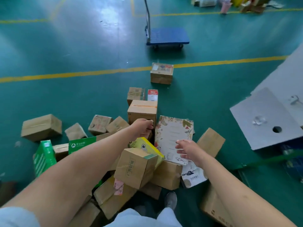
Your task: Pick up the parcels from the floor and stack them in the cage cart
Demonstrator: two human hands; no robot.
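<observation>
Several cardboard parcels lie heaped on the green floor in front of me. A tall brown box [142,112] stands at the back of the heap. Beside it leans a flat floral-printed parcel [174,138]. My left hand [143,128] reaches to the gap between these two, its fingers loosely curled at the brown box's lower front; I see nothing held in it. My right hand [186,149] hovers over the floral parcel's lower right part with fingers spread. A brown box [136,167] and a yellow box [147,146] lie under my left forearm.
A grey panel [262,122] with a round hole slopes in at the right, above a green bar [270,159] and blue mesh. A blue platform trolley [167,36] stands far back. A lone box [161,73] sits on the yellow line. Green boxes [44,154] lie at the left.
</observation>
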